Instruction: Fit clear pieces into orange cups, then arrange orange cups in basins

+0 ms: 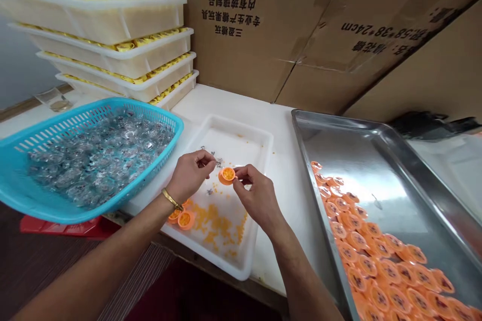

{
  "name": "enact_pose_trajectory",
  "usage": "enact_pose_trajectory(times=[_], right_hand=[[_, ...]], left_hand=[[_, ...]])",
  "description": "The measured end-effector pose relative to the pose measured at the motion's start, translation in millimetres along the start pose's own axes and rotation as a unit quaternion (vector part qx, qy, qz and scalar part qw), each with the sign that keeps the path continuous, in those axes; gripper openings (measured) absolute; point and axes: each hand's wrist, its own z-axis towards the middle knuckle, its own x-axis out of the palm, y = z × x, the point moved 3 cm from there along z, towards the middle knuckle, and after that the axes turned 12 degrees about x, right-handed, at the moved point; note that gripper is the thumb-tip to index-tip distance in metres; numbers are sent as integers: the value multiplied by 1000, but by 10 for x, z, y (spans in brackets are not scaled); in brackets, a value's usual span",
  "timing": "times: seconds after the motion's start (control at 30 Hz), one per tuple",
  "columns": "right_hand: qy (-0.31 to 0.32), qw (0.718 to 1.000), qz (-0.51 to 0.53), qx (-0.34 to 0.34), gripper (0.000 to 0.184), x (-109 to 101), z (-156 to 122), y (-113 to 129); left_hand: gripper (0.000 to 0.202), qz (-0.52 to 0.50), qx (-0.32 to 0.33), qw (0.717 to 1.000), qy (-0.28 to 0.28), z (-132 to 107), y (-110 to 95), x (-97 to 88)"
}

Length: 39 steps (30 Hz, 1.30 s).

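Observation:
Pinched in my right hand (259, 194) is a small round orange plastic cup (222, 179) with a rim and orange-yellow bits inside, held by its edge above the white tray (246, 267). My left hand (189, 173), with a gold bangle at the wrist, is close to the cup's left side. Its thumb and fingers are closed together; whatever is between them is too small to make out. Small grey printed pieces (210, 191) lie in the tray beneath the hands. Loose orange-yellow bits (214, 223) cover its near end. More filled orange cups (186, 220) sit by my left wrist.
On the left, a blue basket (176, 125) holds many clear plastic pieces. Behind it rise stacked white trays (150, 15) of yellow items. A metal tray (361, 160) of orange cups stands right. Cardboard boxes (256, 50) wall off the back.

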Motion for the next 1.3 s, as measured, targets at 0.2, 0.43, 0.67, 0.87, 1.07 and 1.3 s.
enact_pose_trajectory(times=[0.2, 0.43, 0.67, 0.87, 1.07, 1.3], right_hand=[[-2, 995, 90, 39, 6, -80, -9, -100], [-50, 991, 122, 15, 6, -178, -13, -116], [-52, 991, 126, 4, 8, -239, -20, -110], [13, 981, 191, 25, 8, -209, -19, -130], [61, 957, 271, 86, 7, -194, -11, -107], [-60, 990, 123, 39, 6, -189, 17, -214]], left_hand=[[10, 150, 108, 983, 1, 63, -162, 161], [10, 177, 197, 964, 28, -7, -349, 344], [19, 62, 113, 987, 99, -58, -280, 367], [30, -72, 12, 988, 134, 21, -238, 287], [19, -178, -49, 972, 145, -66, -196, 340], [20, -76, 29, 989, 121, -125, -276, 173]])
